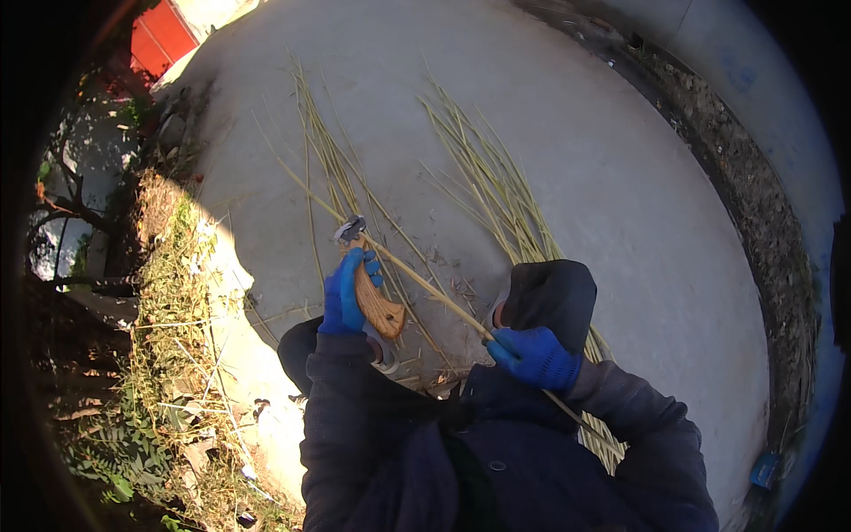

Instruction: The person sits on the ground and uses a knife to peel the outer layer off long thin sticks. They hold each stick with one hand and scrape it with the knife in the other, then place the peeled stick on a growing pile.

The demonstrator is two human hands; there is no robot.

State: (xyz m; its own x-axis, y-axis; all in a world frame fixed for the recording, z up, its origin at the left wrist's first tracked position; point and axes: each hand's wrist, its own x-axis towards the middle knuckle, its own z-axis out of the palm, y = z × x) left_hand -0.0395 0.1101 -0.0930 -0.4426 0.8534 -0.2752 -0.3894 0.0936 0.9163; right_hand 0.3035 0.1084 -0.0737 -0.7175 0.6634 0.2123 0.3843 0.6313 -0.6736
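The left hand [344, 297] has its fingers wrapped round the wooden-handled tool [379, 307]; the right hand [534, 356] clamps its own on the long stick [427, 285], slanting far left to near right past the metal head. I'd brace it straight and draw evenly.

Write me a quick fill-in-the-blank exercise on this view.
The left grip holds a tool whose handle is made of ____.
Both gloves are ____ in colour.
The ____ grip, which has no tool, holds the long stick.
The sparser stalks lie to the ____ of the denser stalks.
Missing words: wood; blue; right; left.
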